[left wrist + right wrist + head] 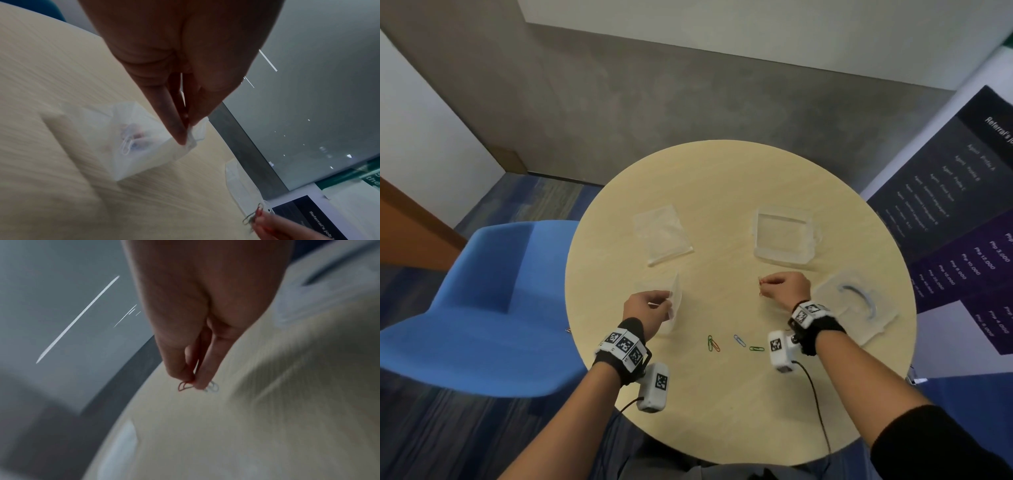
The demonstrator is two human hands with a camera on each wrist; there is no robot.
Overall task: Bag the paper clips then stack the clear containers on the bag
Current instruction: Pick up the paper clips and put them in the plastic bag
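Left hand (645,308) pinches the lip of the small clear bag (671,305), thumb and forefinger pressed together on the plastic. The bag's bottom rests on the round desk (722,178) and the mouth is lifted, likely so it stays open towards the other hand. In the left wrist view, a few clips (131,139) already sit inside it.

Right hand (786,287) is near mid-desk, well apart from the bag. Its grip pinches paper clips (186,386) between the fingertips: one red, and perhaps a pale second, though blur makes the count uncertain. Holding them at the tips should let them drop cleanly into the narrow mouth.

Loose clips (738,344), green, orange and blue, lie on the near desk between the wrists, so bagging is partway done.

A flat clear sleeve (662,234) lies far left. A clear container (782,238) sits far right, a second clear piece (854,305) just beside the right wrist. Both are off to the side, judged to be waiting for the stacking step.
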